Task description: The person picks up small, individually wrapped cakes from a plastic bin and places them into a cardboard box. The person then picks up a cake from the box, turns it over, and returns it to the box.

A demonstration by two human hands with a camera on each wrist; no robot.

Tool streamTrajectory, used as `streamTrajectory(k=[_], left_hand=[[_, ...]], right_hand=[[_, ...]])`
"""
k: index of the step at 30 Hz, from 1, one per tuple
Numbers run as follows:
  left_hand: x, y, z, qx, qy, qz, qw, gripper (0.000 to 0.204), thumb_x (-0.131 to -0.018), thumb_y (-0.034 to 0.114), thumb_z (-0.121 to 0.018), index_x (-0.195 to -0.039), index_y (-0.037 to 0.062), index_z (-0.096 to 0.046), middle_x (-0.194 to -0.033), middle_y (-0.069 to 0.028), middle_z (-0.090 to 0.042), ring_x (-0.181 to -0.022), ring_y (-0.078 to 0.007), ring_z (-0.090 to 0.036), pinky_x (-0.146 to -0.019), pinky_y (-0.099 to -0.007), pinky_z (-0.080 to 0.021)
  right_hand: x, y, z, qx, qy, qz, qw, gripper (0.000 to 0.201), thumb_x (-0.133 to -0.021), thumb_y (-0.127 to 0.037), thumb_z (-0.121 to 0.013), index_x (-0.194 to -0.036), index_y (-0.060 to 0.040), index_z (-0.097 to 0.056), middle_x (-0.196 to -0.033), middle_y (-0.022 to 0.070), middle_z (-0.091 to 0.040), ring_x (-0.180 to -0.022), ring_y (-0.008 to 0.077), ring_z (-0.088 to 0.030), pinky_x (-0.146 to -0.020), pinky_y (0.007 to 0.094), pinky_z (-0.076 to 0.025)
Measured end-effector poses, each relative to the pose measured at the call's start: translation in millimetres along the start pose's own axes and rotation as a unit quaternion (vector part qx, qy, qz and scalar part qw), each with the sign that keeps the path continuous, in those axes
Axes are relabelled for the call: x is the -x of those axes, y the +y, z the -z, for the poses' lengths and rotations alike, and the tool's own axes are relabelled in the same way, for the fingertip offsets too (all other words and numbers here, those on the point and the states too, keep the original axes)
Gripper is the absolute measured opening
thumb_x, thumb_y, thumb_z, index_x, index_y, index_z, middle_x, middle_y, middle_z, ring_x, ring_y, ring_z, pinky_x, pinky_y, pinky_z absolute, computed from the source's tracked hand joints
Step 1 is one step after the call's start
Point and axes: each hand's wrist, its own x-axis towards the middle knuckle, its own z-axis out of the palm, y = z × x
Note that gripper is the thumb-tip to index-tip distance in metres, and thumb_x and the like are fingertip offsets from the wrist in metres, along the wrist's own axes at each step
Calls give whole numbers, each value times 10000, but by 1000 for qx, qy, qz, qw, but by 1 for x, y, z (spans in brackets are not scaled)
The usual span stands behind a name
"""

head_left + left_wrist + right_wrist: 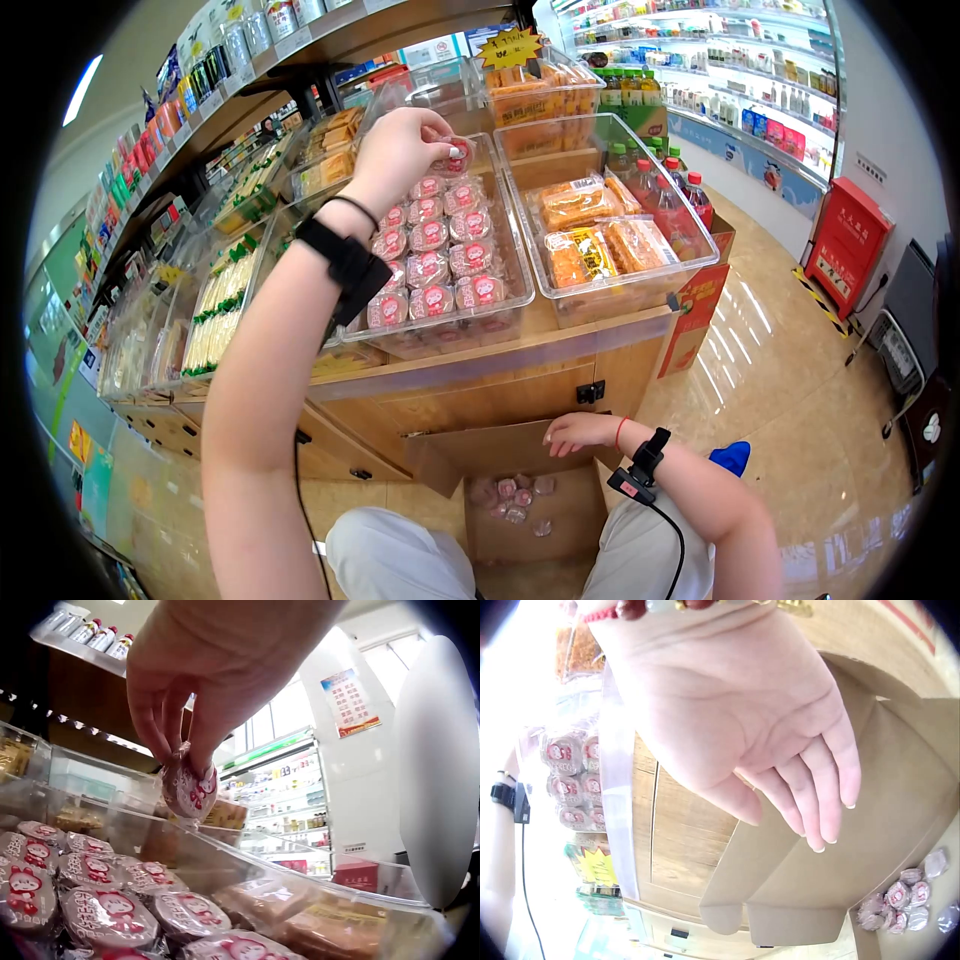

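The left hand (400, 150) pinches a round wrapped cake (455, 157) by its wrapper over the far end of a clear bin (522, 270). In the left wrist view, the left hand (217, 675) holds the wrapped cake (189, 787) upright above rows of similar cakes (109, 911) with red cartoon prints. The right hand (580, 432) hangs with relaxed fingers above an open cardboard box (535, 540), and several wrapped cakes (515, 514) lie in it. In the right wrist view, the palm of the right hand (757, 727) shows, holding nothing.
A clear bin of packaged bread (585, 205) adjoins on the right, and bins of green-tied sticks (225, 300) stand left. Bottles (695, 195) stand behind the bread. A wooden cabinet front (480, 395) drops to the box. A red box (845, 240) stands by the wall.
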Motion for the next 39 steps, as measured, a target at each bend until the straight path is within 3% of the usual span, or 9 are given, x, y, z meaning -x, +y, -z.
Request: streamTrajectory(k=[4, 12, 13, 17, 20, 23, 31, 35, 39], left_hand=[[-23, -31, -29, -41, -24, 61, 997, 192, -689, 132, -739, -864, 58, -710, -814, -121, -677, -804, -278, -654, -743, -354, -508], [-29, -68, -60, 68, -58, 140, 986, 167, -728, 114, -770, -864, 40, -709, -722, -69, -677, -615, -125, -630, -586, -251, -496], [-28, -71, -63, 87, -56, 169, 980, 177, -689, 97, -776, -841, 33, -713, -739, -110, -687, -655, -174, -664, -649, -292, -520], [-24, -77, -69, 9, -69, 158, 985, 210, -680, 116, -771, -868, 44, -712, -775, -124, -684, -713, -237, -664, -694, -336, -525], [-20, -75, -74, -73, -46, 59, 995, 216, -687, 109, -743, -895, 60, -713, -813, -120, -683, -769, -243, -662, -728, -340, -520], [-23, -67, -75, -23, -125, 49, 991, 200, -708, 81, -690, -906, 69, -710, -848, -125, -680, -817, -258, -656, -757, -349, -516], [-19, -62, -76, -87, -121, -6, 989, 213, -745, 31, -587, -921, 71, -699, -890, -145, -676, -868, -312, -644, -798, -387, -510], [-14, -40, -60, -161, -115, -15, 980, 198, -760, 61, -566, -910, 69, -694, -930, -163, -670, -909, -336, -633, -807, -408, -506], [3, 10, -19, -142, -81, -28, 986, 215, -796, 180, -582, -933, 49, -683, -862, -158, -669, -839, -310, -646, -764, -375, -507]], right_hand=[[-1, 5, 1, -6, 0, 7, 1000, 359, -931, -323, -474, -1155, -56, -562, -1064, 73, -655, -989, 152, -607, -850, 290, -459], [-3, 4, 2, -5, -10, 13, 1000, 364, -934, -328, -471, -1164, -59, -556, -1070, 66, -648, -1000, 153, -602, -855, 296, -458], [-4, 3, 2, -1, -12, 10, 1000, 366, -939, -320, -463, -1181, -59, -551, -1088, 69, -642, -1007, 149, -600, -861, 286, -455], [-6, 0, 1, 3, -16, 11, 1000, 370, -943, -314, -455, -1197, -59, -543, -1105, 71, -634, -1024, 148, -593, -867, 284, -450], [-8, -1, 0, 9, -20, 8, 1000, 367, -943, -312, -455, -1196, -62, -543, -1101, 70, -632, -1028, 149, -591, -864, 284, -448], [-11, 1, -1, 9, -22, 6, 1000, 359, -940, -306, -457, -1193, -66, -545, -1097, 64, -629, -1026, 148, -590, -861, 284, -448], [-10, 0, 0, 22, -24, 2, 999, 367, -931, -303, -467, -1192, -58, -546, -1089, 57, -625, -1030, 150, -585, -872, 290, -446], [-15, 8, 0, 26, -1, 27, 999, 382, -922, -329, -474, -1170, -53, -564, -1019, 72, -675, -940, 175, -613, -812, 313, -465], [-13, 8, 0, 16, 1, 29, 999, 374, -917, -327, -476, -1158, -57, -567, -1039, 76, -666, -945, 174, -609, -805, 316, -469]])
